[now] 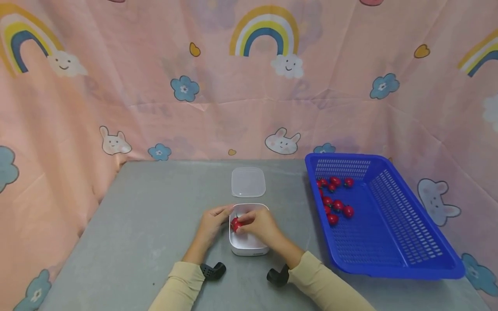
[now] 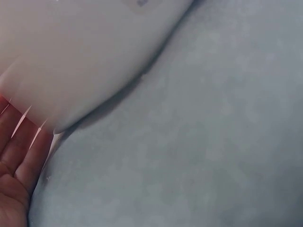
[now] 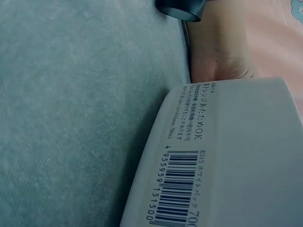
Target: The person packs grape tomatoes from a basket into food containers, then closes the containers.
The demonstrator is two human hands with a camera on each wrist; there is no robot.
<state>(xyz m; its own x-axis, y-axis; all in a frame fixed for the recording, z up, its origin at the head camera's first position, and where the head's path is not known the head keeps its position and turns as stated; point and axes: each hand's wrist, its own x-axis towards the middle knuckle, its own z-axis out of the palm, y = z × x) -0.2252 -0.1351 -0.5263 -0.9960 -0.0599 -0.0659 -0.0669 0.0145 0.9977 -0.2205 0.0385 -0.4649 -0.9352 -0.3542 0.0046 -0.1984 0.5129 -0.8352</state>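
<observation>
A white plastic container with rounded corners stands uncovered at the table's middle; its labelled side fills much of the right wrist view. Inside it, near the left wall, my right hand pinches a red cherry tomato between thumb and fingers. Whether more than one tomato is there, the fingers make hard to tell. My left hand rests against the container's left side, and in the left wrist view its fingers lie fairly straight along the outer wall.
A clear square lid lies flat behind the container. To the right stands a large blue basket, several cherry tomatoes gathered along its left side. Patterned pink cloth hangs behind the grey table.
</observation>
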